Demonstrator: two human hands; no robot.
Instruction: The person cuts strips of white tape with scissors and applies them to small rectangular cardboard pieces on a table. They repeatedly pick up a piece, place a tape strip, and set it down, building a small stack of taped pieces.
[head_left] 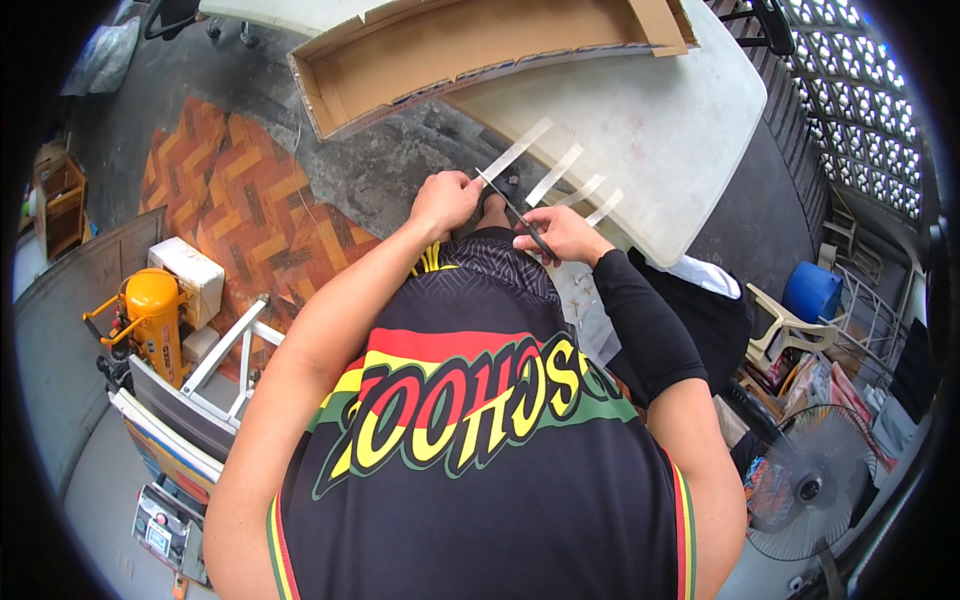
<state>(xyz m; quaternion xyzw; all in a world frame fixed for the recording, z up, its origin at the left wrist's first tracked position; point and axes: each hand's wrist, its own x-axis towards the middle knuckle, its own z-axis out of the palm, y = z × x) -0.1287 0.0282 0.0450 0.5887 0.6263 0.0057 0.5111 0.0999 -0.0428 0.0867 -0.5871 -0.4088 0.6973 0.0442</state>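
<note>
My left hand is closed, its fingertips pinching the near end of a pale strip of tape that reaches toward the table edge. In my right hand is a pair of dark-handled scissors, seen nearly edge-on. The tip of the scissors lies against the strip's end, close to my left fingertips. More tape strips hang side by side from the edge of the white table, just beyond my right hand. A black sleeve covers my right forearm.
A long open cardboard box lies across the table. Left on the floor are a yellow tank, a white block and a grey metal frame. At right are a standing fan, a beige chair and a blue drum.
</note>
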